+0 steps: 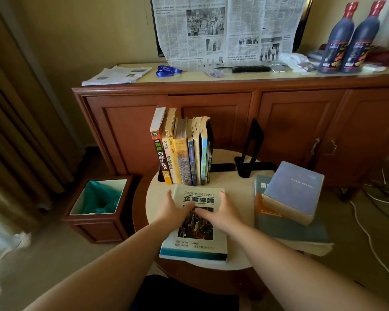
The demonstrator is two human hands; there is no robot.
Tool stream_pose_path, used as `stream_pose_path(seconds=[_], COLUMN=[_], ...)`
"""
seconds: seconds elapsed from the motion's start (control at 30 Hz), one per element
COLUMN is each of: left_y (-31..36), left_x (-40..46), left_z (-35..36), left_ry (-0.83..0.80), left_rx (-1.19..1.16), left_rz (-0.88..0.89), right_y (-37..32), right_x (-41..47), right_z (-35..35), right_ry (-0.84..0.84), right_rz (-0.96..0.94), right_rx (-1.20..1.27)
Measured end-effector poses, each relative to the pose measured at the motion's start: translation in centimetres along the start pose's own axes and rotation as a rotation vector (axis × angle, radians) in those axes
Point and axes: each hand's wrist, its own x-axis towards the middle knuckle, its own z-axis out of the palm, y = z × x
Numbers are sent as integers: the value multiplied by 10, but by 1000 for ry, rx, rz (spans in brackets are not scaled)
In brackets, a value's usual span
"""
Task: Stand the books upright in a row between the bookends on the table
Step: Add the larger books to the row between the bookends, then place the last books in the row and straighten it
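**Operator:** Head view, looking down past both forearms at the round table (238, 198). My left hand (173, 209) lies on the left edge of the flat book (197, 223), the one titled "Understanding Business", with its fingers bent over that edge and the thumb stretched across the cover. My right hand (220, 212) mirrors it on the right edge, fingers curved over the side, thumb pointing inward. The two thumbs nearly meet over the cover photo. Both hands grip that book; it lies face up at the near side of the table.

**Observer:** How many books are standing?

**Operator:** I count about seven in the upright row (182, 153), though the thin spines at its right end blur together, so I could be off by one. The row leans slightly left. A black bookend (220, 167) touches its right end. A second black bookend (252, 151) stands apart to the right, with a gap between the two.

**Observer:** And lying flat?

**Operator:** Besides the one in my hands, a stack (290, 212) at the table's right edge: a thick blue book tilted on top, and at least two more beneath it.

**Observer:** Around the table?

**Operator:** One wooden bin (99, 212) with a green liner on the left, the wooden cabinet (279, 122) behind, and two dark bottles (348, 41) on its top.
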Motion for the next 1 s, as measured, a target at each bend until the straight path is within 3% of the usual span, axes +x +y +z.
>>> stream_pose_path(seconds=[0.1, 0.23, 0.43, 0.77, 0.9, 1.0], left_y=[23, 52, 74, 121, 120, 117], left_x=[-5, -9, -22, -52, -57, -58], left_z=[-17, -24, -15, -8, 7, 18], left_ry=[-14, -251, -89, 97, 76, 74], left_rx=[-237, -297, -219, -377, -361, -209], left_rz=[-110, -164, -96, 305, 385, 467], right_y=[-1, -15, -20, -55, -51, -39], right_x=[-7, -17, -25, -27, -33, -37], right_z=[-13, -33, -46, -59, -55, -48], right_ry=[-8, -79, -90, 19, 99, 254], right_rz=[-77, -163, -206, -163, -185, -277], right_rx=[68, 86, 53, -307, -196, -168])
